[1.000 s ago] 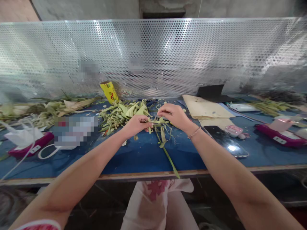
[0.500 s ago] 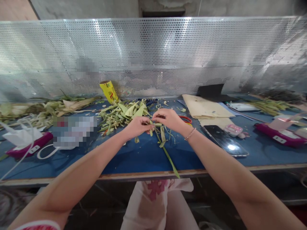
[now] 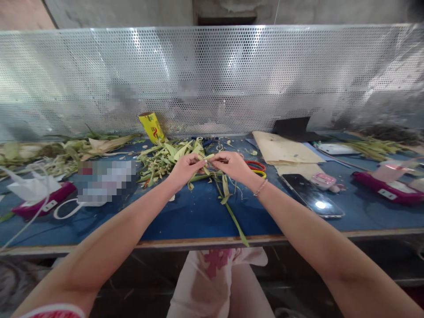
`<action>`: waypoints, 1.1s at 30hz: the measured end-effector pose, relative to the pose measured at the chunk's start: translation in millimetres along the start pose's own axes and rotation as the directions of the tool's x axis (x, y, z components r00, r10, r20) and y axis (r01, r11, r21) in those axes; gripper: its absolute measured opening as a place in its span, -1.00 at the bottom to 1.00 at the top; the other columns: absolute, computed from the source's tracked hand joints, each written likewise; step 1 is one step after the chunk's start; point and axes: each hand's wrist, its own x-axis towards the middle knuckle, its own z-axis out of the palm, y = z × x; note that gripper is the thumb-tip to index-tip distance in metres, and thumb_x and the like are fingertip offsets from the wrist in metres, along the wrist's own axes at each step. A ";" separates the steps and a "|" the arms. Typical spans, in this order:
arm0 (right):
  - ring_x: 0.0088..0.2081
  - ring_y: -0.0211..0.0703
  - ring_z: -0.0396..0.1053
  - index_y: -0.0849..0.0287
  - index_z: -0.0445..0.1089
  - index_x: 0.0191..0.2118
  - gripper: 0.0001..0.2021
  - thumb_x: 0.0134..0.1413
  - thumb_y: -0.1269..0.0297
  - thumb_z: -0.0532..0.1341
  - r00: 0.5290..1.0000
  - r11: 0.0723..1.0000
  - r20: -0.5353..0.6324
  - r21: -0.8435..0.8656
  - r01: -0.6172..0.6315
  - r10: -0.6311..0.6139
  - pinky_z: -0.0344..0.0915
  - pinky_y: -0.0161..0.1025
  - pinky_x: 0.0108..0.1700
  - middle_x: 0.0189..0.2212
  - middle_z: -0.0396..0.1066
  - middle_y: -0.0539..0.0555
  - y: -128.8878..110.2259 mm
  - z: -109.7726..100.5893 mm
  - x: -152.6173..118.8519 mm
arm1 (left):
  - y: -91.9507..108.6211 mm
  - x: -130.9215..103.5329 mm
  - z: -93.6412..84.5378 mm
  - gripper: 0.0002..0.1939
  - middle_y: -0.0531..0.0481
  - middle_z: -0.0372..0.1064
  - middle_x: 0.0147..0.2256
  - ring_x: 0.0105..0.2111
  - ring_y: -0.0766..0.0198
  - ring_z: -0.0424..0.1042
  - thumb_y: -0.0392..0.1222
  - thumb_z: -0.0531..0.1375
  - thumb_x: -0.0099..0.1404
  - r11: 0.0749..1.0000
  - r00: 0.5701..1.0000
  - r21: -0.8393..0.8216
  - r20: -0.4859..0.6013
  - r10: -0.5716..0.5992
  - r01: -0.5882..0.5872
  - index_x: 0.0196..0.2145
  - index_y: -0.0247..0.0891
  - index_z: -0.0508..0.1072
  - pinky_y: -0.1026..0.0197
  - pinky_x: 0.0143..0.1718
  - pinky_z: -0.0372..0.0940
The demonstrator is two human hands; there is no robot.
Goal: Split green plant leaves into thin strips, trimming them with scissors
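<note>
Between my two hands is a small strip of pale green leaf (image 3: 208, 157), pinched from both sides. My left hand (image 3: 187, 170) grips its left end with thumb and forefinger. From the right, my right hand (image 3: 233, 167) pinches the other end; a thin bracelet circles that wrist. Just below lie loose leaf scraps (image 3: 225, 187) and a long green blade (image 3: 236, 223) reaching to the table edge. A heap of folded green leaf pieces (image 3: 159, 161) lies behind and left of my left hand. Red and yellow scissor handles (image 3: 258, 170) show beside my right hand.
On the blue table (image 3: 198, 221) stand a yellow tube (image 3: 152, 127) and purple tissue boxes at left (image 3: 62, 196) and right (image 3: 386, 189). A phone (image 3: 309, 194), a pink case (image 3: 323, 180) and brown paper (image 3: 285, 148) lie right. A perforated metal screen (image 3: 232, 79) rises behind.
Both hands have risen slightly and moved away from the table edge. The fingertips now meet more evenly across the leaf strip, and more of the scissor handles shows.
</note>
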 end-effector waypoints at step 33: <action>-0.44 -0.28 0.32 0.20 0.40 -0.52 -0.93 -0.15 0.32 0.23 0.989 0.993 -0.145 0.113 0.020 -0.004 0.27 -0.28 -0.35 -0.50 0.39 0.02 -10.4 7.9 -3.3 | 3.7 -4.3 9.3 -0.78 0.14 0.30 -0.62 -0.60 0.49 0.29 -0.10 0.26 -0.04 0.977 0.999 -0.213 -0.035 -0.014 0.006 -0.54 -0.32 0.37 0.37 -0.44 0.27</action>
